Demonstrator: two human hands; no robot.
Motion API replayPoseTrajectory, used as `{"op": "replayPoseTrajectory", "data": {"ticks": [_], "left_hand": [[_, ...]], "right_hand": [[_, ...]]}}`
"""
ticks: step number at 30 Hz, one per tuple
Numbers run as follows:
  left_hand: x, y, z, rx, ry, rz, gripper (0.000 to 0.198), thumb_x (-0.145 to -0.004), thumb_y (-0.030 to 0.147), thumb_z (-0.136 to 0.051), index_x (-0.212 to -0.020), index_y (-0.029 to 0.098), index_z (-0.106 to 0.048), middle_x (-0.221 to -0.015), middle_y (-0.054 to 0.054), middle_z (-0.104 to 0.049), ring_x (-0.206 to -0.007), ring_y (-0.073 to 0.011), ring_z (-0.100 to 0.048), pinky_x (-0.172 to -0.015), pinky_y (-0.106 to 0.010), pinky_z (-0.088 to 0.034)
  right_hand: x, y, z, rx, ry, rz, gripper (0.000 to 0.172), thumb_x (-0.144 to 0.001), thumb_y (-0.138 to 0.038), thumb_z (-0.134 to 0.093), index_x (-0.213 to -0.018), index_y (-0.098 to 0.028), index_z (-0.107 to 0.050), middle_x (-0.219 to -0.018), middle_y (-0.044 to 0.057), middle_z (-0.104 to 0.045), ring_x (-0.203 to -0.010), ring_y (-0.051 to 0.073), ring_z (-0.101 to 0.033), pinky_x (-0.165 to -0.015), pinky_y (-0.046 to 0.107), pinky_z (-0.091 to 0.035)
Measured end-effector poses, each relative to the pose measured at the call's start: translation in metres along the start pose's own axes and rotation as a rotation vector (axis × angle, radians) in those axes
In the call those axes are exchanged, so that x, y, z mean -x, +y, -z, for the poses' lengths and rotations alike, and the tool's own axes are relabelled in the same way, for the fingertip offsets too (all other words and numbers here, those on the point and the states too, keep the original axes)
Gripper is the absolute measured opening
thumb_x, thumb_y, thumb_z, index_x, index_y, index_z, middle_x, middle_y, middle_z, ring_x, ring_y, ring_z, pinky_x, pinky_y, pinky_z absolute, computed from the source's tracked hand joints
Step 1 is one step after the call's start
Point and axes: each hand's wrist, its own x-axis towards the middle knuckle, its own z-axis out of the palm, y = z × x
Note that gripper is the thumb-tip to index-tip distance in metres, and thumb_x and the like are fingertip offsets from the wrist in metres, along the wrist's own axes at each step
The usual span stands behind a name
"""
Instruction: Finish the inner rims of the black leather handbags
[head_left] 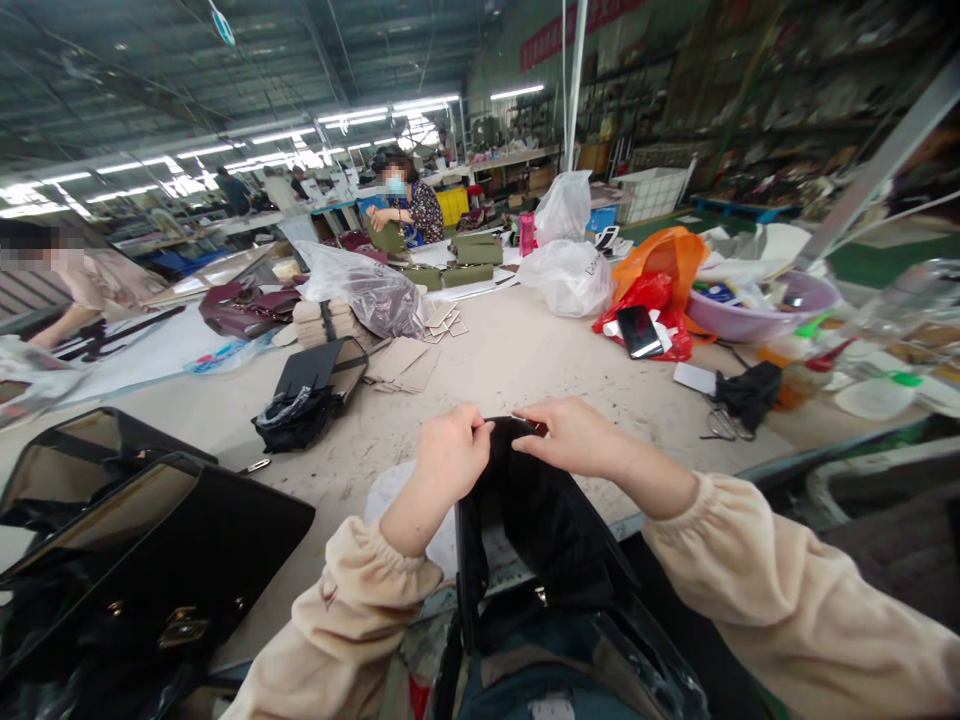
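A black bag stands open in front of me at the table's near edge, its dark lining showing. My left hand is closed, thumb and fingers pinching the far rim of the bag at its left corner. On the right side of the same rim, my right hand has its thumb and forefinger round the edge of the black material. Between the two hands runs a short stretch of the rim. Part of a white sheet lies beside my left wrist.
Black bags with metal clasps stand at the left. Farther back are a black panel, beige boards, plastic bags, a phone, scissors and a purple basin. A masked person sits across the table.
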Motion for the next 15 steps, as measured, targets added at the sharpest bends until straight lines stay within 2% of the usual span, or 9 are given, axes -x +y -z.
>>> {"op": "replayPoseTrajectory", "data": {"ticks": [5,9,15], "left_hand": [[-0.001,0.000,0.001,0.004,0.000,-0.010,0.016,-0.083,0.029,-0.053,-0.072,0.020,-0.059,-0.063,-0.001,-0.062,-0.061,-0.0158,-0.057,-0.058,-0.027,-0.033],[-0.001,0.000,0.002,0.028,0.007,-0.001,0.015,-0.081,0.028,-0.054,-0.070,0.020,-0.059,-0.063,-0.001,-0.063,-0.060,-0.0156,-0.057,-0.058,-0.027,-0.034],[-0.002,0.000,0.001,0.066,0.007,0.015,0.013,-0.079,0.027,-0.056,-0.069,0.020,-0.061,-0.065,-0.001,-0.065,-0.063,-0.0159,-0.058,-0.060,-0.027,-0.037]], "right_hand": [[-0.007,-0.008,-0.005,0.085,0.052,-0.020,0.023,-0.085,-0.038,-0.052,-0.082,-0.023,-0.069,-0.076,0.000,-0.069,-0.068,0.014,-0.059,-0.060,0.023,-0.035],[-0.014,-0.011,-0.008,0.154,0.046,-0.026,0.026,-0.087,-0.038,-0.049,-0.086,-0.025,-0.071,-0.083,0.002,-0.072,-0.077,0.016,-0.062,-0.065,0.025,-0.037],[-0.019,-0.013,-0.011,0.280,0.052,-0.042,0.033,-0.088,-0.038,-0.045,-0.075,-0.023,-0.071,-0.079,0.004,-0.071,-0.073,0.018,-0.062,-0.062,0.027,-0.037]]}}
